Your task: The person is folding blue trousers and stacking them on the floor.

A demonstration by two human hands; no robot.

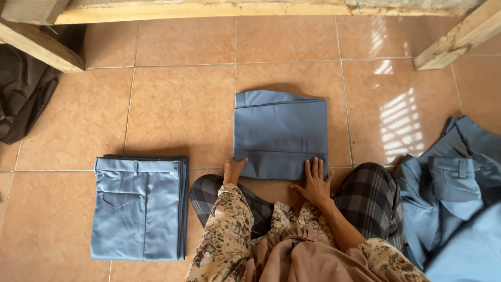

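Far left, a dark cloth point(23, 94) lies bunched on the tile floor point(177, 109) under a wood beam point(39, 47).

Next comes a stack point(140, 208) of folded blue pants, flat and neat, with a back pocket showing on top.

In the middle lies the folded pants point(280, 134), a blue square on the floor just in front of the person's knees. The left hand point(233, 170) is at its near left corner. The fingers look curled at the edge, but I cannot tell if they pinch the cloth. The right hand point(315, 181) lies flat on the near right edge, fingers spread a little and pressing down.

This cloth looks soft and light, but a bit thick where it is doubled over. It will bend and flop if you lift it by one corner, and the folds may slide open. It is best to hold it at both near corners, or to slip flat hands under the two sides, so it keeps its shape. It will not break.

Far right, a pile point(454, 183) of loose blue pants lies rumpled beside the person's knee.
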